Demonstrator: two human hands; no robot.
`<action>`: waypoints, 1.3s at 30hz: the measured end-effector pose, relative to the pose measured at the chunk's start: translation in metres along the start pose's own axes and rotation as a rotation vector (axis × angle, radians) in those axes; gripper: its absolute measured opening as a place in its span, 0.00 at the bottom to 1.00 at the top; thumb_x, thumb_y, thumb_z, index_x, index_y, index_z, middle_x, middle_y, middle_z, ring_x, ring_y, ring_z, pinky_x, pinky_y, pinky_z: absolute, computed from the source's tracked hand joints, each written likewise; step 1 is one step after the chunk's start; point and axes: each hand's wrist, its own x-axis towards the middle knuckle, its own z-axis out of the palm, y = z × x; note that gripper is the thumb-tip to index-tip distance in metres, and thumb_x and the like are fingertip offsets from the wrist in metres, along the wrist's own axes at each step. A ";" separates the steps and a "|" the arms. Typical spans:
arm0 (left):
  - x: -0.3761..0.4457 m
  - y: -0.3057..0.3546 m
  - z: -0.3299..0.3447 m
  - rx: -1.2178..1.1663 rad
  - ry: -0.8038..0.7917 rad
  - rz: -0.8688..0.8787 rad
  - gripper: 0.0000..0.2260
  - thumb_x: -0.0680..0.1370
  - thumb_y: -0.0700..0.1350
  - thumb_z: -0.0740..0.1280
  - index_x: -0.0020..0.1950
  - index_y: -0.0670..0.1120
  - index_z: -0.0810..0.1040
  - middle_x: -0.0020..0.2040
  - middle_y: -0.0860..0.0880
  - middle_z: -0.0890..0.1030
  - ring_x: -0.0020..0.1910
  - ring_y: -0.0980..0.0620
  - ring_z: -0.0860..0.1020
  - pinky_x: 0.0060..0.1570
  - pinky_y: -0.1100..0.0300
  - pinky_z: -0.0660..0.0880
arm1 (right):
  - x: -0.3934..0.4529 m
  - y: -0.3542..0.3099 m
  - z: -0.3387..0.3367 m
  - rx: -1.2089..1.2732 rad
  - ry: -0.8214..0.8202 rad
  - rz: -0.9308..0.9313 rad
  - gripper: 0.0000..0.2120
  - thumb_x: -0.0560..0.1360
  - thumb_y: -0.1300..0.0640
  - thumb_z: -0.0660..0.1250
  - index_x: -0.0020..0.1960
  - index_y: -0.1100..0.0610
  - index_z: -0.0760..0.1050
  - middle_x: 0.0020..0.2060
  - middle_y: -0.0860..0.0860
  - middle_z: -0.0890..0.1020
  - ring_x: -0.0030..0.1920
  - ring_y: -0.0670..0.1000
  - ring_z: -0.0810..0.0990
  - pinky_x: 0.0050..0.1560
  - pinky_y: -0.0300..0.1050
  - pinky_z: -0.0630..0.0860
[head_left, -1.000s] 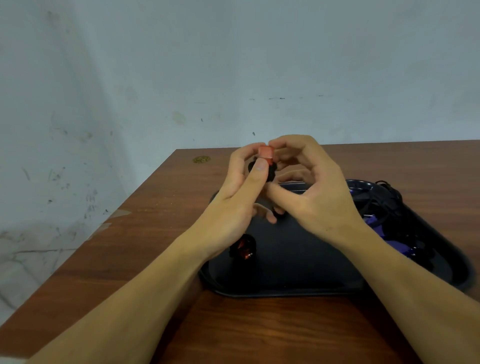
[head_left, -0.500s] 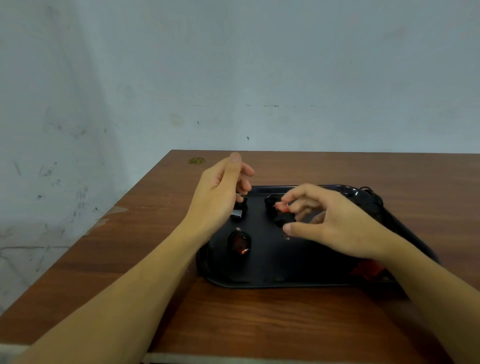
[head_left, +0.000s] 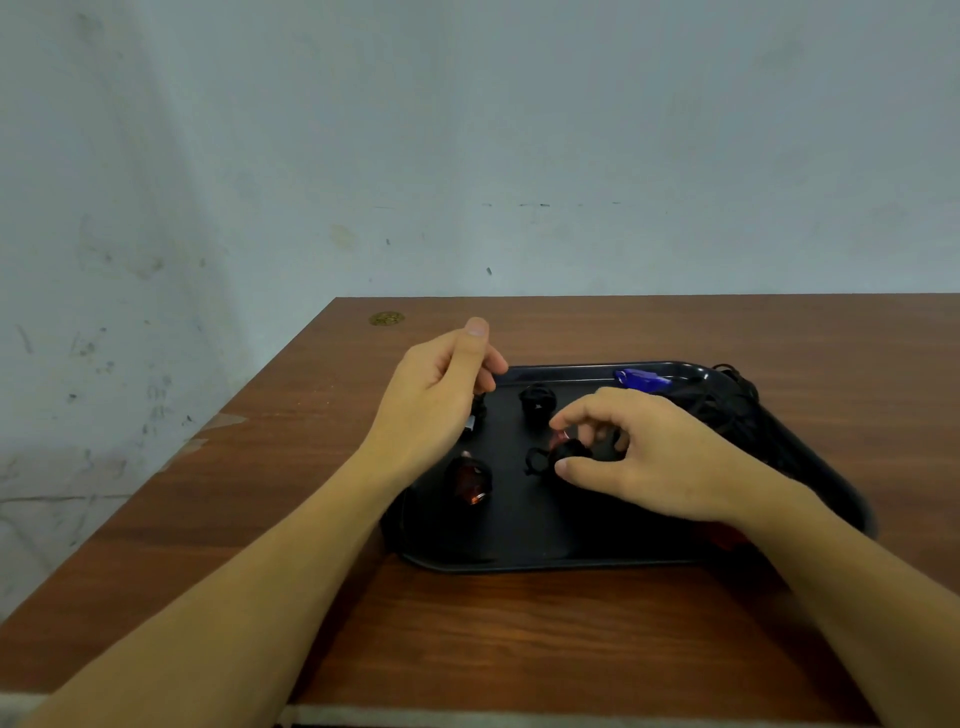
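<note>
Both hands have dropped and parted since a second ago. The right hand pinches the small black-and-red part in its fingers, low over the tray on the bench; the left hand hangs loosely curled, empty. Likely step: setting the part down. Next — lower it onto bare tray, then let go.

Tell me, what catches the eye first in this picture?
The right hand, over the middle of the black tray, pinches a small black and red part. The left hand hovers loosely curled at the tray's far left corner; a blue piece lies at its far edge.
</note>
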 end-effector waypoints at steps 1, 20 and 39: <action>0.000 0.000 0.001 0.006 -0.003 0.003 0.24 0.82 0.60 0.54 0.42 0.46 0.83 0.39 0.44 0.82 0.43 0.45 0.80 0.50 0.43 0.76 | 0.001 -0.001 0.001 -0.033 0.005 -0.018 0.17 0.72 0.42 0.73 0.60 0.42 0.78 0.46 0.42 0.79 0.49 0.41 0.77 0.50 0.38 0.74; 0.000 -0.005 0.001 0.044 -0.020 0.050 0.23 0.83 0.59 0.54 0.42 0.47 0.82 0.38 0.47 0.82 0.40 0.48 0.80 0.42 0.55 0.75 | 0.001 0.000 -0.016 0.117 0.162 -0.022 0.15 0.74 0.41 0.68 0.59 0.42 0.78 0.47 0.40 0.80 0.50 0.38 0.77 0.47 0.33 0.73; 0.003 -0.011 0.005 0.141 -0.018 0.055 0.22 0.82 0.59 0.54 0.41 0.49 0.81 0.39 0.50 0.81 0.42 0.55 0.79 0.46 0.61 0.73 | 0.062 0.075 -0.039 -0.467 0.056 0.429 0.09 0.75 0.43 0.69 0.54 0.42 0.77 0.57 0.48 0.82 0.64 0.58 0.74 0.65 0.55 0.65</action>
